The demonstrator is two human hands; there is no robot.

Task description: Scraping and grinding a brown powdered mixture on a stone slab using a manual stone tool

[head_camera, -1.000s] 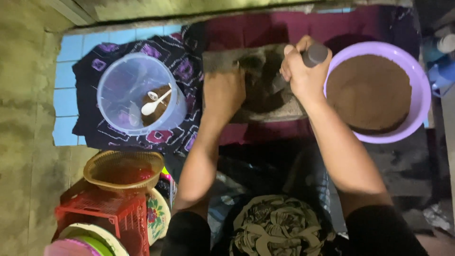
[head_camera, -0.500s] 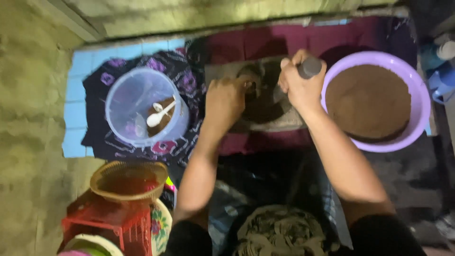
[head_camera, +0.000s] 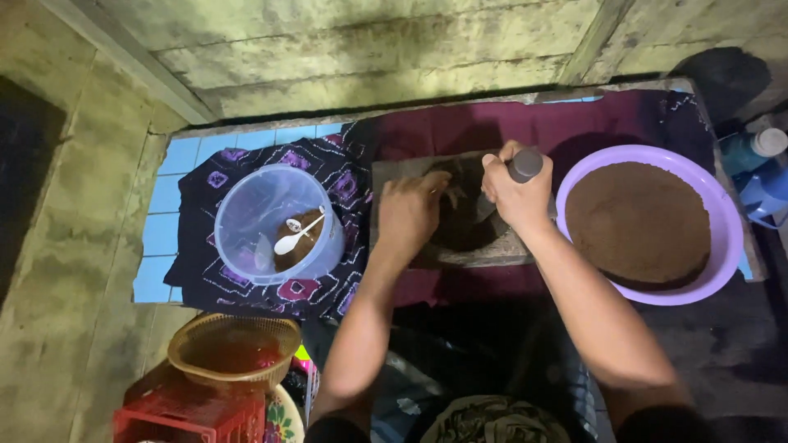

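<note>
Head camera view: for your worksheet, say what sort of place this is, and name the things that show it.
Probably a floor-level home kitchen corner. A stone grinding slab lies on cloth over blue floor tiles, and a purple basin holds brown powder.

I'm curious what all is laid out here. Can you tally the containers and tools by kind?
Bowls and tubs: 2, purple basin and clear tub
Baskets: 2, woven basket and red crate
Spoons: 1, white spoon
Grinding pieces: 2, stone slab and roller, gripped by the right hand
Total: 7
</note>
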